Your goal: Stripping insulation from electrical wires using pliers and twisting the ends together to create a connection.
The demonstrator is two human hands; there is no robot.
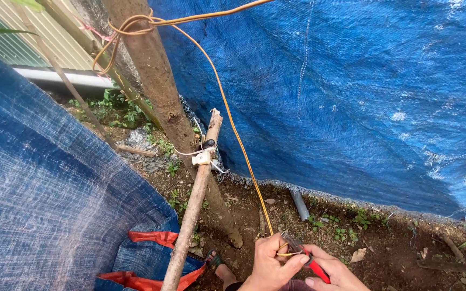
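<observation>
Blue woven tarp [351, 97]; orange-yellow wire [233, 124]; red-handled pliers [311, 261]; brown wooden pole [160, 86]; red tarp edging [152, 237].

No packages, labels, signs or screens appear in this outdoor scene.
</observation>
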